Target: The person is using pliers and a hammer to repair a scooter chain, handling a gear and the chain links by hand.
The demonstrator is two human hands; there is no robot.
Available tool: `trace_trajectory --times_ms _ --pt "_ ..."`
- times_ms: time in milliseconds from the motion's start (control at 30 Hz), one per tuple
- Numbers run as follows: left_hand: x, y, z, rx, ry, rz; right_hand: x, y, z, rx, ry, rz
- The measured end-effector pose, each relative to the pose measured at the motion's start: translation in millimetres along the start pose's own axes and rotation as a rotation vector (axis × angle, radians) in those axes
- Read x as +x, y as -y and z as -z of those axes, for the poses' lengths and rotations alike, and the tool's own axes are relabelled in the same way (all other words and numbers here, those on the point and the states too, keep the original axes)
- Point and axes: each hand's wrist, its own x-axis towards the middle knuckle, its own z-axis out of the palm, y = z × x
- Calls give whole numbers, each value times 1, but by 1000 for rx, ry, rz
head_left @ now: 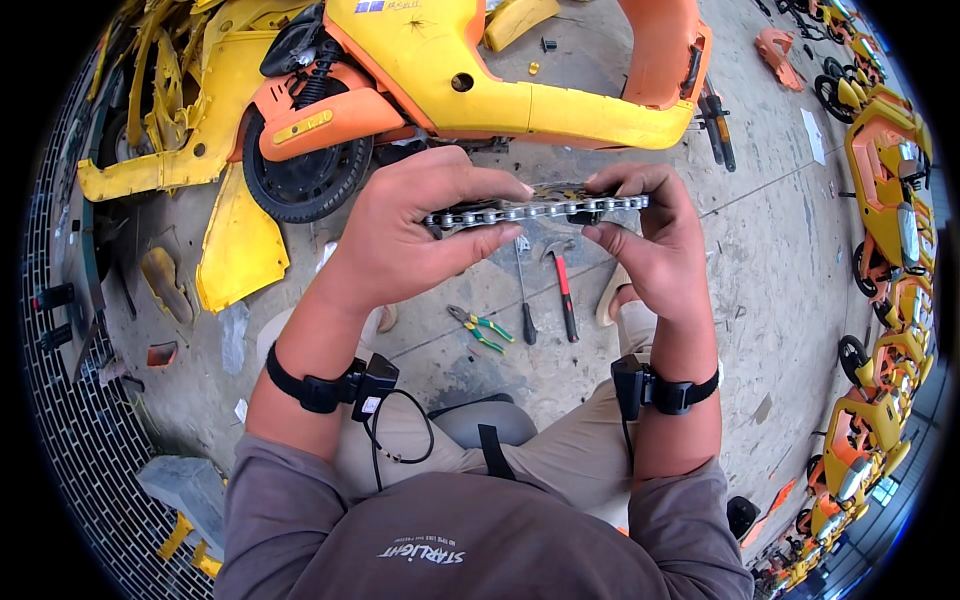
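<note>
Both my hands hold a silver roller chain (pixel 540 211) up in front of me. It runs straight across, edge-on, with a dark flat part behind it that may be a sprocket; its shape is mostly hidden. My left hand (pixel 400 230) grips the left end, thumb below and fingers above. At the other end my right hand (pixel 660 225) pinches in the same way. On the concrete floor beneath lie green-and-yellow pliers (pixel 482 328), a screwdriver (pixel 527 305) with a dark handle, and a red-handled hammer (pixel 564 295).
A yellow-and-orange scooter body (pixel 560 112) lies just beyond my hands, its black wheel (pixel 310 180) at the left. Yellow panels (pixel 240 240) are piled at far left. A row of yellow scooters (pixel 885 180) lines the right side. A grey block (pixel 185 490) stands at lower left.
</note>
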Motion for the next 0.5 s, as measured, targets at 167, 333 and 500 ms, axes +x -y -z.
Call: trace_trajectory --times_ms 167,333,500 --pt "0 0 1 9 24 25 -1 2 1 -29 8 -35" --pt "0 2 0 -45 26 63 -1 0 3 -47 12 -17" --pt "-1 0 1 -103 28 163 -2 1 3 -23 25 -25"
